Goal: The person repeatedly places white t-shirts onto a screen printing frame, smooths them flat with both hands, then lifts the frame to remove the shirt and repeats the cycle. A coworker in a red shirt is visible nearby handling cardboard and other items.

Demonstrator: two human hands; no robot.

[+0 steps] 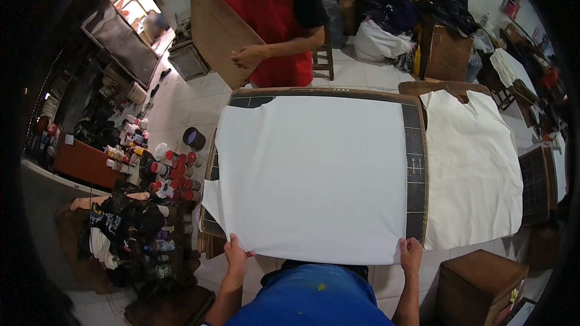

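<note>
Sheets, two of them: one white sheet (314,175) spread over a dark grid-lined board (415,169), one cream sheet (471,169) to its right. One co-worker (272,21) at the far side, cut off at the top. Two hands: left hand (236,256) pinching the near-left corner, right hand (411,255) gripping the near-right. Board's middle hidden; left-side clutter (145,217) too jumbled to count. Pale floor tiles (356,75) beyond.

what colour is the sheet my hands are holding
The sheet is plain white; it shows best in the head view.
</note>
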